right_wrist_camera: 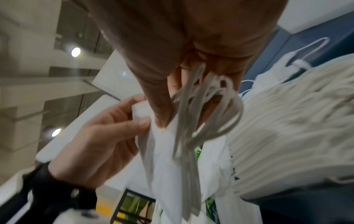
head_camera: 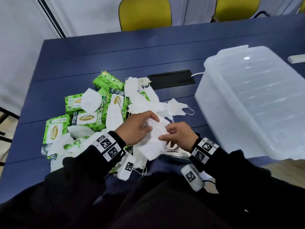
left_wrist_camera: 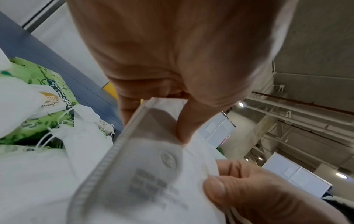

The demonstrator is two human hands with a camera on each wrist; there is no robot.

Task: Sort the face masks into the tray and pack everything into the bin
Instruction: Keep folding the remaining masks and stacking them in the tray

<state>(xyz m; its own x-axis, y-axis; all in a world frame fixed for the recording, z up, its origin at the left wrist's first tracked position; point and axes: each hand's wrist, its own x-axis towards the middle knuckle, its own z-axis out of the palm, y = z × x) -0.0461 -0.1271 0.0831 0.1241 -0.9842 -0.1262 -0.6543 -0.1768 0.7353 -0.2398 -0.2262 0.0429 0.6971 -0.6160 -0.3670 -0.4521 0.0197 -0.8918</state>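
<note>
Both hands pinch one folded white fabric face mask (head_camera: 152, 139) above the blue desk (head_camera: 115, 55): left hand (head_camera: 135, 128) at its top edge, right hand (head_camera: 179, 136) also hooking elastic ear loops (right_wrist_camera: 201, 115). Tangled loops may drag neighbouring masks along.

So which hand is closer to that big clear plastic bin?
Right. The right hand is beside the clear plastic bin, apart from it; the left hand is farther, toward the wipes packs.

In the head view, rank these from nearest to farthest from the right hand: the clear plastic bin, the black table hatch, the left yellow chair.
From the right hand:
1. Clear plastic bin, just right.
2. Black table hatch, beyond it, mid-table.
3. Left yellow chair, past the table's far edge.
</note>
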